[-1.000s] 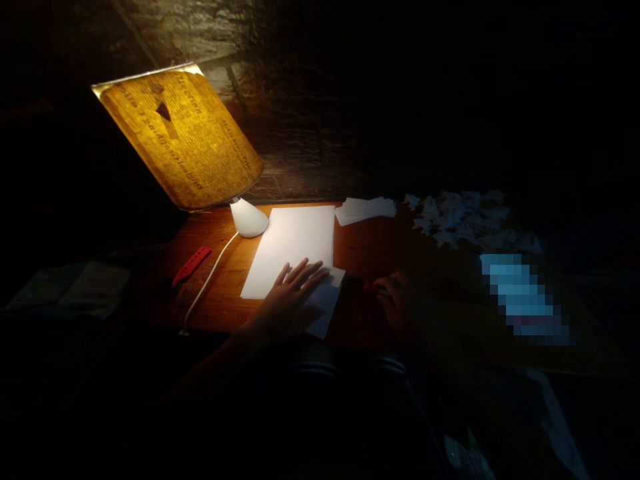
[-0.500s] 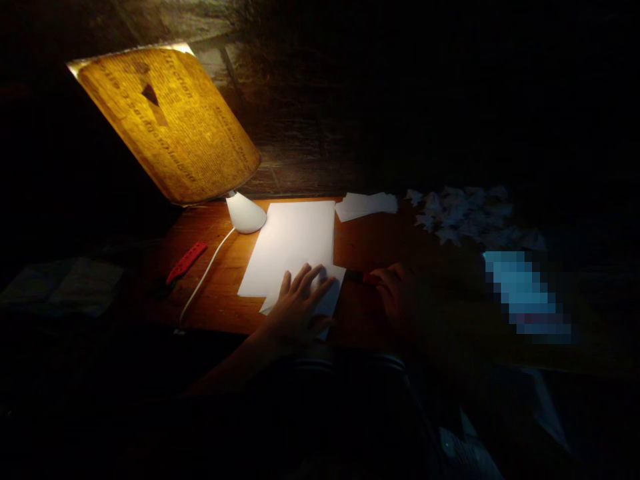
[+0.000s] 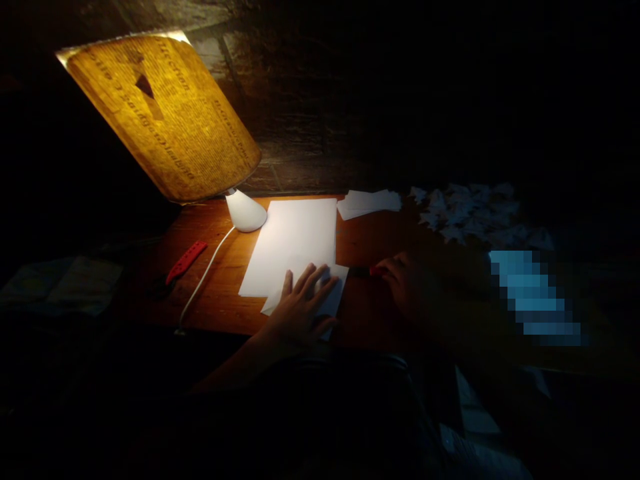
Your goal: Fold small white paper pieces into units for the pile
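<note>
My left hand (image 3: 299, 303) lies flat with fingers spread on a small white paper (image 3: 334, 292) at the near edge of a wooden table (image 3: 220, 293). That paper overlaps the corner of a larger white sheet (image 3: 295, 237). My right hand (image 3: 405, 280) rests in shadow to the right, fingers curled around a red-handled tool (image 3: 374, 271) whose dark tip points toward the small paper.
A lamp with a white base (image 3: 246, 212) and a yellow printed shade (image 3: 165, 113) lights the table's left. Its white cord (image 3: 203, 280) runs to the near edge. A red tool (image 3: 186, 261) lies left. Folded papers (image 3: 367, 202) and crumpled white scraps (image 3: 470, 213) sit at the back right.
The left hand slid a little toward me, dragging the small paper slightly leftward over the big sheet's corner. The right hand edged closer with the red tool. The view shifted slightly.
</note>
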### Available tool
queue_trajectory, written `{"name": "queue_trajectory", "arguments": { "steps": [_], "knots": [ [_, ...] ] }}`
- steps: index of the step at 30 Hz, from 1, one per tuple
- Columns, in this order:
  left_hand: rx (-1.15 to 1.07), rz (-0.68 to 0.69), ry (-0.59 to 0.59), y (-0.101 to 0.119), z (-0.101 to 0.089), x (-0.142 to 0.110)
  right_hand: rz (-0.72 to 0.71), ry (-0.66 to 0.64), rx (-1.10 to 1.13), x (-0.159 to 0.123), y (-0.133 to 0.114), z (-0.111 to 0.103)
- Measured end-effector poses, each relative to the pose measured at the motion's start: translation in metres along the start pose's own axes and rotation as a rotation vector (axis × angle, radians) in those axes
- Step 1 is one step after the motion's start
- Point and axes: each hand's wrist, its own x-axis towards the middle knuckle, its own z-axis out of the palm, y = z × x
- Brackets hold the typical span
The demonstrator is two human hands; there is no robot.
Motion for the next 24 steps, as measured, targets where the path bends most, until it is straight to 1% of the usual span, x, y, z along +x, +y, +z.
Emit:
{"name": "queue_trajectory", "arguments": {
  "steps": [2,4,10,12,17,19,24],
  "knots": [
    [-0.002,0.005,0.003,-0.001,0.001,0.000,0.033,0.029,0.003,-0.001,0.009,-0.002],
    [-0.007,0.010,0.012,-0.002,0.002,0.000,0.027,0.022,0.022,-0.001,0.010,-0.003],
    [-0.019,0.023,0.042,-0.003,0.003,-0.001,-0.058,-0.043,0.038,0.004,-0.013,0.006],
    [-0.021,0.027,0.046,-0.003,0.003,-0.001,-0.080,-0.058,0.016,0.005,-0.016,0.010],
    [-0.028,0.017,0.043,-0.002,0.003,-0.001,-0.039,-0.012,0.009,0.005,-0.004,0.010],
    [-0.029,0.021,0.035,-0.001,0.002,-0.001,-0.036,-0.010,0.012,0.006,-0.003,0.010],
    [-0.034,0.022,0.038,-0.001,0.001,0.000,-0.099,-0.077,0.024,0.015,-0.024,0.015]
  ]
}}
